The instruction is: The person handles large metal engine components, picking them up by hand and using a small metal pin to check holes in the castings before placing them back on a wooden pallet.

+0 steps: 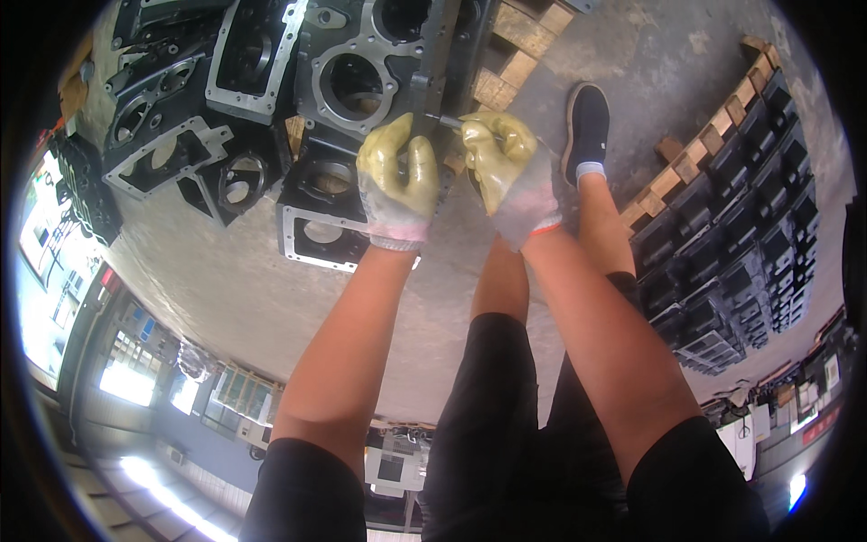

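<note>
My left hand (397,181), in a yellow-coated work glove, is beside the lower edge of a black metal housing (357,86) with machined silver faces and large round bores. Its thumb and forefinger stand apart, with nothing visible between them. My right hand (502,163), gloved alike, has its fingers curled round a thin metal rod (446,119). The rod points left at the housing's side wall; whether its tip enters a hole there I cannot tell. Another housing (316,226) with a flat silver flange lies under and left of my left hand.
More black housings (167,149) are grouped at the left. Wooden pallet blocks (519,45) show beyond the worked housing. On the right, rows of dark castings (731,226) stand along a wooden pallet edge (709,131). My shoe (589,126) rests on the concrete floor between them.
</note>
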The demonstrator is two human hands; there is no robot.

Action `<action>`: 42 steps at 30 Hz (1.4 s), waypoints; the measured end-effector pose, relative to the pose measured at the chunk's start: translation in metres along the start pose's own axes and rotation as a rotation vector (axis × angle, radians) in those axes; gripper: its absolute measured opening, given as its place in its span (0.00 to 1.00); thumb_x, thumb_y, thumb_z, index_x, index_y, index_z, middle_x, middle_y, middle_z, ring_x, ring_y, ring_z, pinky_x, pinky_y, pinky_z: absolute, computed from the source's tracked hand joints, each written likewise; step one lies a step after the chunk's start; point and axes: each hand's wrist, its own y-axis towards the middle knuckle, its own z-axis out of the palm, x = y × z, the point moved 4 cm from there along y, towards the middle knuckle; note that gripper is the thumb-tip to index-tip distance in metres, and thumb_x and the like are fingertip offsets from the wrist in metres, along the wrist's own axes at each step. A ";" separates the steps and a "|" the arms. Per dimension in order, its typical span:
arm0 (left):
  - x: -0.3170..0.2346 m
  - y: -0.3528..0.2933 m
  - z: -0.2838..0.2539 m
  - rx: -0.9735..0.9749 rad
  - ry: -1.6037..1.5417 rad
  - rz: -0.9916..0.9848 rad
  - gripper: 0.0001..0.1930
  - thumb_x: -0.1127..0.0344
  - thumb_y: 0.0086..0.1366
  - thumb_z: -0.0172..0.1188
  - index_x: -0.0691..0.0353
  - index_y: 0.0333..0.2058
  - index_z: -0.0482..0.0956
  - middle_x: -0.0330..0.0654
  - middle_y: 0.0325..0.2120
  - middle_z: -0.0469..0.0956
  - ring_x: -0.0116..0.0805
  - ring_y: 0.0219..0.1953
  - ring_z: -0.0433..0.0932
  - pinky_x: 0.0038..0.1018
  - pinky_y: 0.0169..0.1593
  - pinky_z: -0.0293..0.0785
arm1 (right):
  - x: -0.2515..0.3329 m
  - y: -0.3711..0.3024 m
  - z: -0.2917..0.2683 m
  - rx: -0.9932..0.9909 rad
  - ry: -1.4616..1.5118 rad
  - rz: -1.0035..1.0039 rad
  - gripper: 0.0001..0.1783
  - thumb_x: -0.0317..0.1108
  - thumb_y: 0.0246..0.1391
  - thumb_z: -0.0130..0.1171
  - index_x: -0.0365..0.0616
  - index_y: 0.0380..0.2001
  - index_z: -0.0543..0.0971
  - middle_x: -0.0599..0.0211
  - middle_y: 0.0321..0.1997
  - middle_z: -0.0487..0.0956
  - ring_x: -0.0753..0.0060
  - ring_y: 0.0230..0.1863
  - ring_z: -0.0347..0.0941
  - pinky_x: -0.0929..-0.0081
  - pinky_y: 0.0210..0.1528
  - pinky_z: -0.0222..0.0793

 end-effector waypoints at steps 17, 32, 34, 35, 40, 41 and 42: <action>-0.002 0.002 0.001 0.021 -0.017 0.059 0.12 0.77 0.65 0.58 0.66 0.48 0.73 0.51 0.43 0.80 0.51 0.43 0.78 0.41 0.49 0.74 | -0.005 0.013 0.003 -0.003 -0.251 -0.086 0.22 0.47 0.61 0.57 0.36 0.28 0.81 0.66 0.22 0.76 0.73 0.26 0.71 0.70 0.33 0.70; 0.002 -0.002 0.004 0.021 -0.059 0.015 0.12 0.73 0.68 0.57 0.67 0.49 0.74 0.52 0.44 0.78 0.49 0.44 0.77 0.40 0.50 0.74 | -0.011 0.016 0.003 0.001 -0.103 -0.022 0.21 0.45 0.61 0.58 0.36 0.26 0.78 0.69 0.19 0.73 0.79 0.23 0.67 0.74 0.26 0.65; 0.003 -0.002 0.004 0.034 -0.080 0.013 0.12 0.73 0.68 0.57 0.67 0.49 0.74 0.52 0.45 0.78 0.49 0.44 0.78 0.40 0.51 0.74 | -0.009 0.016 0.003 0.008 -0.115 0.031 0.23 0.48 0.62 0.58 0.37 0.25 0.78 0.69 0.18 0.72 0.79 0.22 0.67 0.75 0.26 0.64; 0.002 -0.002 0.004 0.041 -0.090 0.013 0.12 0.73 0.68 0.57 0.66 0.49 0.74 0.52 0.45 0.78 0.49 0.45 0.78 0.40 0.51 0.74 | -0.006 0.017 0.003 0.016 -0.134 0.039 0.24 0.50 0.62 0.57 0.37 0.25 0.79 0.70 0.18 0.72 0.79 0.22 0.67 0.74 0.26 0.64; -0.002 -0.003 0.003 0.015 -0.039 -0.011 0.13 0.73 0.68 0.57 0.66 0.50 0.74 0.52 0.46 0.78 0.48 0.46 0.78 0.40 0.52 0.74 | 0.009 0.014 0.001 0.047 -0.154 0.252 0.23 0.49 0.60 0.58 0.36 0.29 0.79 0.67 0.19 0.73 0.75 0.22 0.67 0.73 0.28 0.65; -0.003 -0.003 0.003 0.006 -0.028 -0.017 0.13 0.72 0.68 0.57 0.66 0.50 0.74 0.52 0.46 0.78 0.48 0.47 0.78 0.39 0.53 0.73 | 0.018 0.012 0.003 0.062 -0.162 0.288 0.22 0.48 0.60 0.59 0.36 0.30 0.79 0.66 0.20 0.74 0.74 0.23 0.69 0.72 0.30 0.67; -0.004 -0.003 0.002 0.004 -0.026 -0.014 0.13 0.72 0.68 0.57 0.66 0.50 0.75 0.52 0.46 0.78 0.48 0.47 0.78 0.39 0.53 0.73 | 0.021 0.009 0.004 0.077 -0.169 0.322 0.21 0.47 0.59 0.59 0.36 0.31 0.80 0.65 0.21 0.75 0.73 0.24 0.70 0.71 0.31 0.68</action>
